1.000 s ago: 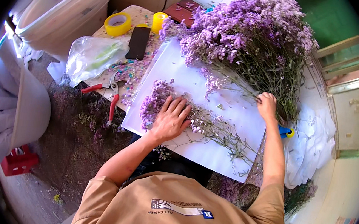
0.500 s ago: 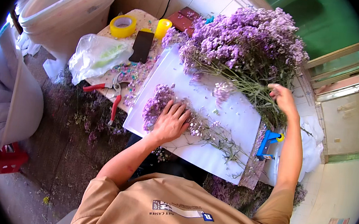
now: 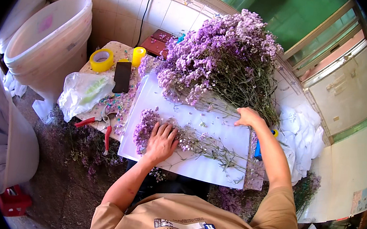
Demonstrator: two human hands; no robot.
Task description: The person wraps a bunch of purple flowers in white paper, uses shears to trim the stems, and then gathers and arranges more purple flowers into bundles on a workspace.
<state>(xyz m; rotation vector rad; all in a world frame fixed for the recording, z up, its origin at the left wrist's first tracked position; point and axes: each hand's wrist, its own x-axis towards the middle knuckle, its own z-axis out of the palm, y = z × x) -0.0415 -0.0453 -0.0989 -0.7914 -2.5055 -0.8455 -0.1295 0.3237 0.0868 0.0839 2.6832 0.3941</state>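
Note:
On a white board (image 3: 178, 163) lies a small bunch of purple flowers (image 3: 147, 126), its thin green stems stretching right. My left hand (image 3: 162, 142) rests on this bunch just below the blooms, fingers spread and flat. A much larger heap of purple flowers (image 3: 225, 48) covers the far side of the board, stems toward the right. At the near edge of those stems is my right hand (image 3: 250, 117), thumb and fingers apart. I see nothing clearly held in it; any thin stem at its fingertips is too fine to make out.
Red-handled pruning shears (image 3: 106, 127), a clear plastic bag (image 3: 84, 94), a black phone (image 3: 122, 77) and yellow tape rolls (image 3: 101, 60) lie left of the board. A blue tape dispenser (image 3: 258, 150) sits at its right edge. White tubs (image 3: 53, 40) stand at left.
My right hand has come nearer and left, from over the large heap's stems to their near edge, its fingers more parted. My left hand stays on the small bunch. The whole view has shifted.

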